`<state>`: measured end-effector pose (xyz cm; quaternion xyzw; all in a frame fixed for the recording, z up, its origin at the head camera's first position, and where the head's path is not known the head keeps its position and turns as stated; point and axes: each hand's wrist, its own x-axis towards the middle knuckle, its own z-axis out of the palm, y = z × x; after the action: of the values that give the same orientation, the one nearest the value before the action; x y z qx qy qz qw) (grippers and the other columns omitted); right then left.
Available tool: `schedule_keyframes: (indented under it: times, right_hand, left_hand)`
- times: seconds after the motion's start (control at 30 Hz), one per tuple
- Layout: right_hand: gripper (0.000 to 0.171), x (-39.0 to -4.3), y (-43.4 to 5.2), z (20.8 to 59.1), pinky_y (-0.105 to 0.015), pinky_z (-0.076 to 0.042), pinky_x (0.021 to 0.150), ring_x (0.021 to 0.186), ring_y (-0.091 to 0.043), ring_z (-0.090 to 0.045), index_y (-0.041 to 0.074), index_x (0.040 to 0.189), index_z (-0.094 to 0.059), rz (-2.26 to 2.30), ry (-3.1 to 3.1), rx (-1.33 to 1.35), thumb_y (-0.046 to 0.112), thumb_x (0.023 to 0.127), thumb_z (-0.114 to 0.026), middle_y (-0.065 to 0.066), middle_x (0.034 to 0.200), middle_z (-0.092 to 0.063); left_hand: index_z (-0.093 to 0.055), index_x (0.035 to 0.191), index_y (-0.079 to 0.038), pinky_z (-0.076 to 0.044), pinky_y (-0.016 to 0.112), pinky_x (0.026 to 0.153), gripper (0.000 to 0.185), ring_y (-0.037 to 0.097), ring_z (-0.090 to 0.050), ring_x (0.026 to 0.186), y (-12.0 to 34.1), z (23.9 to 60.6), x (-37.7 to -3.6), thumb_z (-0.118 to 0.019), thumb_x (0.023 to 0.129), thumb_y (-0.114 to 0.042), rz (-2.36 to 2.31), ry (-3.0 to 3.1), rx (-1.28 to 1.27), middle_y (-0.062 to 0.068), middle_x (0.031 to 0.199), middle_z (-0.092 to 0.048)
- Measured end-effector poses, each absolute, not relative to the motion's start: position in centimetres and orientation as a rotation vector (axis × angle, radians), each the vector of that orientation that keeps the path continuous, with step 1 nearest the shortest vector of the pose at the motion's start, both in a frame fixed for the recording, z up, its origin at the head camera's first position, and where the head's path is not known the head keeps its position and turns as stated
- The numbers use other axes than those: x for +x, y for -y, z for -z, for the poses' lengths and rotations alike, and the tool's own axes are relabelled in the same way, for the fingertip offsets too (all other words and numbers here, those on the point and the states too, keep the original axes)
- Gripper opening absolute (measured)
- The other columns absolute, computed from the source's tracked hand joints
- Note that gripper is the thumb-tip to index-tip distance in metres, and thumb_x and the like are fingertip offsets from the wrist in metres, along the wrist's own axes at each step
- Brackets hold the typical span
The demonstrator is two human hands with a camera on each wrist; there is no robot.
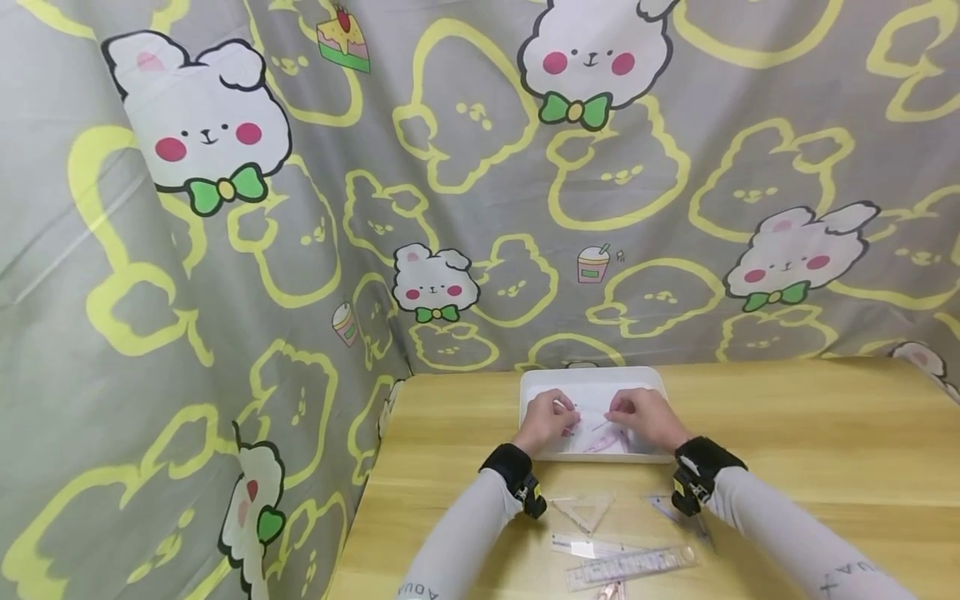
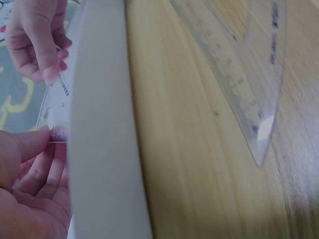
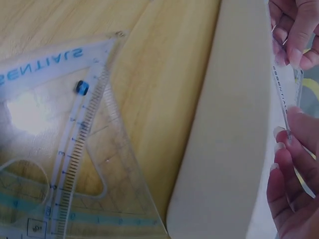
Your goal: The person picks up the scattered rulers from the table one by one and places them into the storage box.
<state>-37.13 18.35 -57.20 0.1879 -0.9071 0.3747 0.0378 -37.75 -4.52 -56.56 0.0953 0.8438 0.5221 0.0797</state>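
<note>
Head view: left hand (image 1: 546, 421) and right hand (image 1: 647, 417) each pinch one end of a clear ruler (image 1: 592, 421) over the white tray (image 1: 537, 382), at 12 o'clock from the set square (image 1: 585, 510). Best to hold it softly and keep it flat.

Both arms are extended forward from the lower edge of the head view, converging toward the middle. Each forearm is covered by a light grey sleeve, and a black band with a small device is worn at each wrist. The left hand (image 1: 546, 419) is held palm down with its fingers curled, thumb and fingertips brought together in a pinch. The right hand (image 1: 647, 417) is posed as its mirror, fingers bent and pinched close to those of the left. The two hands are kept near each other, their fingertips almost meeting. In the wrist views, thumb and forefinger of each hand are seen pressed together, the remaining fingers loosely curled.
</note>
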Motion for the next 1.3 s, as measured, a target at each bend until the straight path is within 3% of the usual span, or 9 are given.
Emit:
schedule_keyframes:
  times: [0.23, 0.43, 0.67, 0.97, 1.3]
  right_hand:
    - [0.002, -37.2, -17.6, 58.4, -0.039, -0.053, 0.075, 0.077, -0.016, -0.064, 0.005, 0.09, -0.077, -1.095, 2.81, 0.59, 0.004, 0.09, -0.079, -0.001, 0.082, -0.073]
    - [0.006, -37.6, -17.7, 59.5, -0.047, -0.056, 0.08, 0.082, -0.022, -0.069, 0.004, 0.092, -0.077, -1.045, 2.835, 0.604, -0.002, 0.09, -0.076, -0.006, 0.087, -0.075]
    - [0.005, -37.7, -17.7, 59.4, -0.043, -0.054, 0.077, 0.079, -0.02, -0.064, 0.002, 0.09, -0.076, -0.958, 2.784, 0.698, -0.002, 0.089, -0.073, -0.004, 0.084, -0.067]
    - [0.017, -37.0, -17.4, 59.1, -0.059, -0.054, 0.094, 0.099, -0.04, -0.07, -0.003, 0.098, -0.076, -0.932, 2.81, 0.673, -0.013, 0.089, -0.066, -0.016, 0.096, -0.073]
    - [0.024, -36.8, -18.2, 59.0, -0.061, -0.053, 0.095, 0.102, -0.044, -0.069, -0.003, 0.098, -0.077, -0.944, 2.805, 0.674, -0.015, 0.085, -0.061, -0.019, 0.099, -0.075]
  left_hand:
    - [-0.066, 0.086, -0.004, -0.049, 0.018, 0.055, 0.016, 0.014, -0.069, 0.057, 4.7, 58.2, -38.0, -0.082, 0.088, -0.003, -1.437, -2.693, 0.29, 0.007, 0.071, -0.075]
    - [-0.069, 0.082, -0.009, -0.045, 0.02, 0.061, 0.016, 0.004, -0.058, 0.058, 4.2, 58.9, -38.4, -0.085, 0.086, -0.008, -1.305, -2.797, 0.213, -0.004, 0.065, -0.068]
    - [-0.074, 0.078, -0.009, -0.045, 0.022, 0.065, 0.014, 0.006, -0.053, 0.063, 3.8, 59.1, -38.2, -0.088, 0.081, -0.01, -1.272, -2.875, 0.152, -0.007, 0.064, -0.063]
    - [-0.076, 0.076, -0.01, -0.048, 0.024, 0.072, 0.015, 0.009, -0.057, 0.073, 3.1, 58.8, -37.7, -0.09, 0.079, -0.013, -1.222, -2.914, 0.141, -0.007, 0.071, -0.065]
    - [-0.076, 0.081, -0.008, -0.049, 0.025, 0.073, 0.015, 0.011, -0.058, 0.074, 2.9, 57.4, -37.1, -0.089, 0.081, -0.015, -1.203, -2.878, 0.112, -0.004, 0.073, -0.068]
